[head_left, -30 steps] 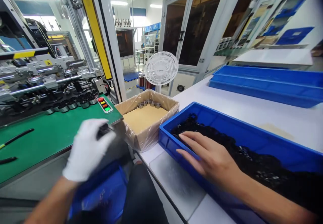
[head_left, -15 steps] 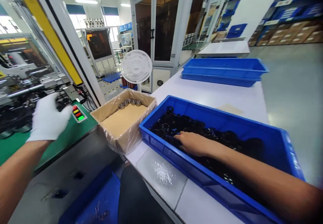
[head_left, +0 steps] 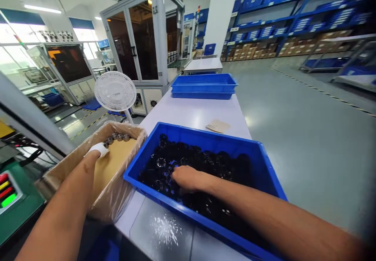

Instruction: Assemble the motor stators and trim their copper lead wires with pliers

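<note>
My left hand (head_left: 99, 148), in a white glove, reaches into a plastic-lined cardboard box (head_left: 138, 138). It is beside the left end of a row of small metal round parts (head_left: 119, 136) on a tan cardboard layer (head_left: 117, 161). Its fingertips are too small and partly hidden to judge the grip. My bare right hand (head_left: 185, 178) is down in a blue bin (head_left: 202, 133) among many black ring-like parts (head_left: 205, 157). Its fingers curl downward, and what they hold is hidden by the hand and the dark pile.
Behind the bin, stacked blue trays (head_left: 204, 86) and a flat brown piece of cardboard (head_left: 217, 126) lie on the white table (head_left: 188, 110). A white fan (head_left: 115, 91) stands beyond the box. Left is a green surface with a lit button panel (head_left: 8, 192).
My left hand has gone from above the green surface into the cardboard box. The view has turned right. My right hand stays in the blue bin.
</note>
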`<state>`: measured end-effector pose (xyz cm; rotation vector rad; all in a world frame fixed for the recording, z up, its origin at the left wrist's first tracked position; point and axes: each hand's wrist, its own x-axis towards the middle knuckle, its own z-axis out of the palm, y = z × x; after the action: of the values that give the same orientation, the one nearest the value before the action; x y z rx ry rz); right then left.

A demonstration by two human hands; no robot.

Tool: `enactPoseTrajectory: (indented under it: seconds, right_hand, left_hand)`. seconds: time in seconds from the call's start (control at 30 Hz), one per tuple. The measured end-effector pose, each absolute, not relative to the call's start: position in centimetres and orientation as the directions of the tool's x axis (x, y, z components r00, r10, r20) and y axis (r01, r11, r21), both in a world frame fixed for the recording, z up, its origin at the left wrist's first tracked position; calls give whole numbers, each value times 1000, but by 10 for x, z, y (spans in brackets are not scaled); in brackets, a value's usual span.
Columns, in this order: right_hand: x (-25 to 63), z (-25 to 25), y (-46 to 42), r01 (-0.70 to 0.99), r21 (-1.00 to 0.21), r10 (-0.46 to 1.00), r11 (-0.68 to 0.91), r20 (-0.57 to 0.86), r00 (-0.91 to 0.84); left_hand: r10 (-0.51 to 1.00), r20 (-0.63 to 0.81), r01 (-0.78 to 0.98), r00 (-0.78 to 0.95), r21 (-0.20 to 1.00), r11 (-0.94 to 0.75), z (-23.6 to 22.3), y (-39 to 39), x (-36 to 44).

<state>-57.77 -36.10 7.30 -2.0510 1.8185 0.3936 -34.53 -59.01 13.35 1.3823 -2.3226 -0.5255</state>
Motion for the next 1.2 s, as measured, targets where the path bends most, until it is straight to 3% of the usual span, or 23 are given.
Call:
enactPoseTrajectory:
  seconds: [0.13,0.3,0.43,0.5,0.53,0.6,0.67,0.73,0.87,1.03,1.2]
  right_hand:
    - [-575,70,-361,-987,-131,-906,-91,-401,137]
    - [-577,79,-362,-982,-184,-959,-54,-264,102]
    - [-572,99,-358,-958,-285,-999,-22,-18,29]
    - [-560,108,-349,-938,-344,-995,-46,95,14]
    - [-551,111,-342,-922,-378,-988,-83,152,27]
    - [-532,114,-324,-856,-442,-931,-269,348,113]
    - [-515,114,-307,-739,-404,-761,-539,609,222]
    - [-502,112,-293,-638,-280,-570,-718,762,308]
    - [-488,110,-281,-589,-155,-475,-793,764,437]
    - [-488,111,-278,-535,-174,-451,-827,773,446]
    - [-490,112,-276,-559,-92,-421,-824,760,496]
  left_hand:
    - [-948,-80,-913,-308,304,271,119,-613,-347]
    - [-950,-75,-926,-302,258,274,138,-602,-366]
    - [-912,93,-819,-400,410,401,160,-531,-361]
    - [-862,172,-662,-478,575,481,152,-476,-343]
    - [-824,189,-454,-534,759,468,142,-447,-333]
    - [-804,139,-171,-579,942,287,116,-393,-317]
    - [-785,129,51,-606,991,123,91,-352,-309]
    - [-786,152,192,-600,980,43,77,-327,-309]
    - [-842,182,180,-507,978,103,77,-308,-312]
    - [-865,212,25,-454,974,225,84,-298,-299]
    - [-864,175,43,-472,984,175,83,-292,-294]
